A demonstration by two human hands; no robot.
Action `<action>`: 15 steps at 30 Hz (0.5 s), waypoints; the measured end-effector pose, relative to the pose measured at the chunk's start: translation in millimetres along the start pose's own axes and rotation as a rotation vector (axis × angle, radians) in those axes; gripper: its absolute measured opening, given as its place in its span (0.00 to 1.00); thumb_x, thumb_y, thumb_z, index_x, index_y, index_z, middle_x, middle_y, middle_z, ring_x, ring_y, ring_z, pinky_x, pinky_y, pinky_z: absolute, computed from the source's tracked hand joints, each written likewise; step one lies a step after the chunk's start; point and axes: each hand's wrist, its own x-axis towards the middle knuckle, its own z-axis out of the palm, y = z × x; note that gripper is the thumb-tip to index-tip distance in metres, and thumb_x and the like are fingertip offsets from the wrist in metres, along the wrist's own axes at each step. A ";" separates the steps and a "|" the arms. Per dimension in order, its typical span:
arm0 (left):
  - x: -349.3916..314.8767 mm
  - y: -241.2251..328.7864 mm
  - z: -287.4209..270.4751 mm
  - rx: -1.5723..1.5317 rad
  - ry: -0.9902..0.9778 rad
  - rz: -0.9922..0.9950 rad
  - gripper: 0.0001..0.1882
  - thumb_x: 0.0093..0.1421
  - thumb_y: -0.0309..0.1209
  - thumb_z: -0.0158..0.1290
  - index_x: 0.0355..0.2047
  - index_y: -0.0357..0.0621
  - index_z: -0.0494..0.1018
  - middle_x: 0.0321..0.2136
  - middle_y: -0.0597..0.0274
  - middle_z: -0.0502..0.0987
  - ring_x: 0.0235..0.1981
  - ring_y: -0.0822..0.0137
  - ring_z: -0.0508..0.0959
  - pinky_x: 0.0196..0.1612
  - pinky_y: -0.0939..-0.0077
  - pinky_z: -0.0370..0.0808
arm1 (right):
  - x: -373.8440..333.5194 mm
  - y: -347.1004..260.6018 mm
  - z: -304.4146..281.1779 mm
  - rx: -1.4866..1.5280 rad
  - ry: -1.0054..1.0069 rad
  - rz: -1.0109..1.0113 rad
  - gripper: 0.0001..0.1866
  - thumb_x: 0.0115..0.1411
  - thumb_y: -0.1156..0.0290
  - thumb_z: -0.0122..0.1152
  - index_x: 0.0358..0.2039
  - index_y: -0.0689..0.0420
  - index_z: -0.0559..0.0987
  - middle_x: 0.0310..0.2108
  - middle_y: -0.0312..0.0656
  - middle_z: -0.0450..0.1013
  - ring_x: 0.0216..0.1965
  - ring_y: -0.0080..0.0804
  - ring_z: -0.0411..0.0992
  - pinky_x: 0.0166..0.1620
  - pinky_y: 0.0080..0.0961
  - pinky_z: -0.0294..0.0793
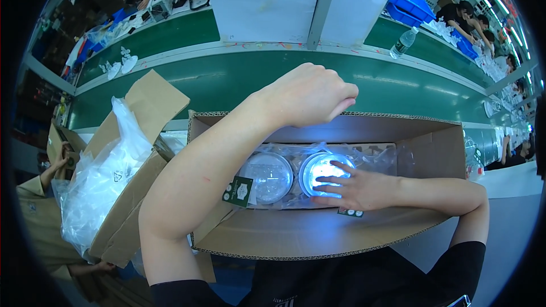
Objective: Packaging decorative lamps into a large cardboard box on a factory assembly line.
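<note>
My left hand (311,94) is raised over the far side of an open cardboard box (318,233), its fingers curled into a fist. Its palm is hidden, so I cannot make out whether anything is inside. Down in the box, my right hand (361,187) spreads its fingers over a round clear-topped lamp (324,171) that glows bluish white. A second round lamp (267,177) of the same shape sits unlit to its left. Clear plastic wrap surrounds both. A green card tag (238,191) lies by the unlit lamp, and another tag (350,212) shows under my right hand.
Left of the box stands another opened carton (122,216) with clear plastic bags (108,176), beside a person in tan clothes. A green bench (227,82) runs behind, with a water bottle (404,42) and blue bins (409,7) beyond. Other people work farther off.
</note>
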 end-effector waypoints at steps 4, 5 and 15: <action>-6.1 1.3 -2.6 0.002 -0.027 -0.034 0.10 0.67 0.34 0.52 0.31 0.44 0.77 0.23 0.53 0.80 0.28 0.49 0.81 0.31 0.55 0.75 | -26.7 12.9 -48.9 0.114 0.116 0.247 0.28 0.64 0.64 0.63 0.63 0.54 0.70 0.52 0.42 0.75 0.55 0.39 0.74 0.63 0.45 0.69; -4.8 1.0 -2.9 0.005 -0.024 -0.021 0.10 0.67 0.34 0.52 0.31 0.44 0.77 0.23 0.53 0.80 0.28 0.49 0.81 0.31 0.55 0.75 | -38.1 17.3 -58.7 0.108 0.095 0.310 0.27 0.62 0.65 0.66 0.61 0.54 0.72 0.49 0.42 0.76 0.52 0.39 0.75 0.59 0.42 0.72; 2.4 2.8 -4.2 -0.073 -0.072 -0.047 0.09 0.66 0.32 0.53 0.33 0.42 0.78 0.27 0.52 0.82 0.31 0.49 0.82 0.34 0.56 0.77 | -89.0 34.6 -24.1 0.165 0.186 0.493 0.19 0.65 0.62 0.63 0.52 0.58 0.78 0.38 0.45 0.80 0.42 0.45 0.80 0.47 0.40 0.79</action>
